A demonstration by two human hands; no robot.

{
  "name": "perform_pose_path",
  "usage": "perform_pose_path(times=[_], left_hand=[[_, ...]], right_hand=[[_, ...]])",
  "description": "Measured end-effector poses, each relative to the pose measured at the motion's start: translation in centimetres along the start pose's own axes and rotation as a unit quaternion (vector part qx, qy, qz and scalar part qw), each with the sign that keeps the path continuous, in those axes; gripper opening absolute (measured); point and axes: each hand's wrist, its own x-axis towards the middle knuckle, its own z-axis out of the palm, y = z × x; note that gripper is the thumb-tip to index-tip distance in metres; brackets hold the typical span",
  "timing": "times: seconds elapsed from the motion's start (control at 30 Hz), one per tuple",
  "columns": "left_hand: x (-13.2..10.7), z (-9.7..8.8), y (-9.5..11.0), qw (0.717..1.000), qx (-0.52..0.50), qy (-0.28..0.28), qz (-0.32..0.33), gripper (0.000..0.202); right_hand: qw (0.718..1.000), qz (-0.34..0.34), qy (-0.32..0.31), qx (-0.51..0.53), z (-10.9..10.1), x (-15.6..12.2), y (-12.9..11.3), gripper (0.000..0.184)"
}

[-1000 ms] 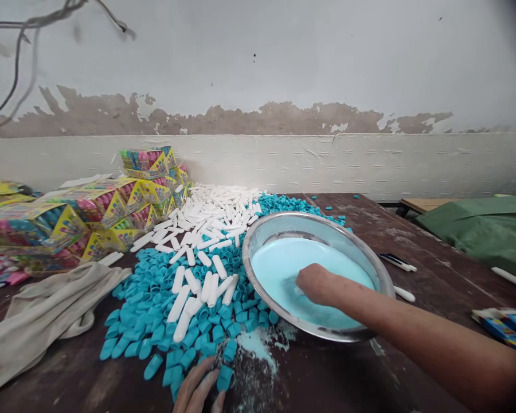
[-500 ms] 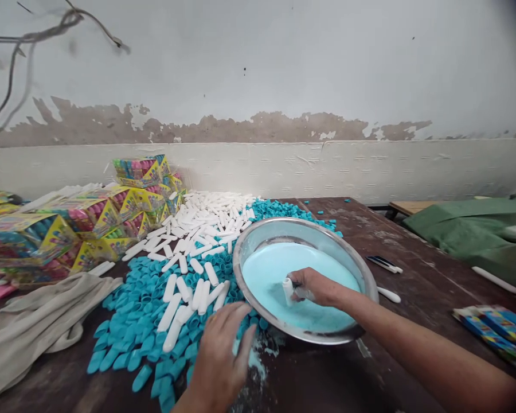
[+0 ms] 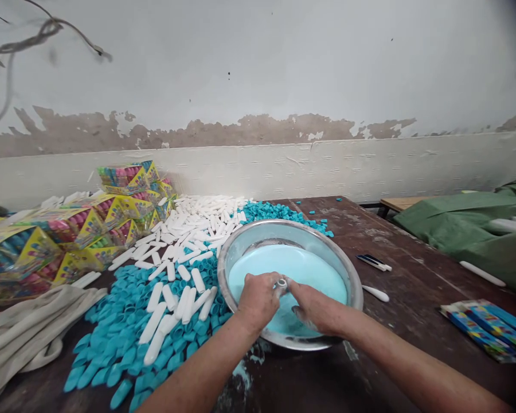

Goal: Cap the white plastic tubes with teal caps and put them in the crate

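Note:
Above the steel basin [image 3: 355,281], my left hand [image 3: 260,298] is closed around a small white tube [image 3: 281,283], its round open end facing up. My right hand [image 3: 316,307] comes in from the right, its index finger at the tube's rim and its thumb apart, lower down. Smooth pale blue powder or liquid [image 3: 298,261] covers the basin's bottom; I cannot tell which. To the left of the basin lies a heap of teal caps [image 3: 116,321]. Several white tubes [image 3: 183,304] lie on top of these caps.
More white tubes [image 3: 206,215] are heaped behind, next to stacked yellow packs [image 3: 124,201]. A grey cloth [image 3: 30,327] lies at the left. Right of the basin are a white spoon-like tool [image 3: 376,293], a dark-and-white item [image 3: 373,263], printed packets [image 3: 485,327] and a green cover [image 3: 451,223].
My left hand has moved from the caps to over the basin and closed on the tube my right hand was holding. My right hand's fingers have spread. The view has shifted slightly right.

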Motion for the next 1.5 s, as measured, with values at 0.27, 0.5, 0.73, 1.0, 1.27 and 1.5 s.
perform_pose_path(times=[0.27,0.5,0.73,1.0,1.27,1.5], left_hand=[[0.9,-0.8,-1.0,0.996,-0.047,0.035,-0.064,0.012],[-0.4,-6.2,-4.0,0.917,-0.381,0.052,-0.103,0.01],[-9.5,-8.3,-6.9,0.888,-0.437,0.076,-0.122,0.022],[-19.7,-5.4,-10.0,0.816,-0.508,0.105,-0.254,0.032],[-21.6,-4.7,-10.1,0.815,-0.502,0.116,-0.266,0.035],[-22.0,-4.9,-10.3,0.871,-0.408,0.032,-0.271,0.029]], right_hand=[[0.999,-0.031,0.023,-0.038,0.9,0.6,0.7,0.058],[0.985,-0.077,0.153,0.005,-0.2,-2.4,-5.7,0.026],[0.989,-0.115,-0.026,0.093,6.6,-3.1,-11.1,0.03],[0.985,-0.054,-0.125,-0.109,12.3,2.1,-14.1,0.02],[0.984,-0.071,-0.114,-0.118,13.4,2.1,-15.6,0.012],[0.993,-0.07,-0.093,-0.017,13.6,1.3,-15.0,0.013]])
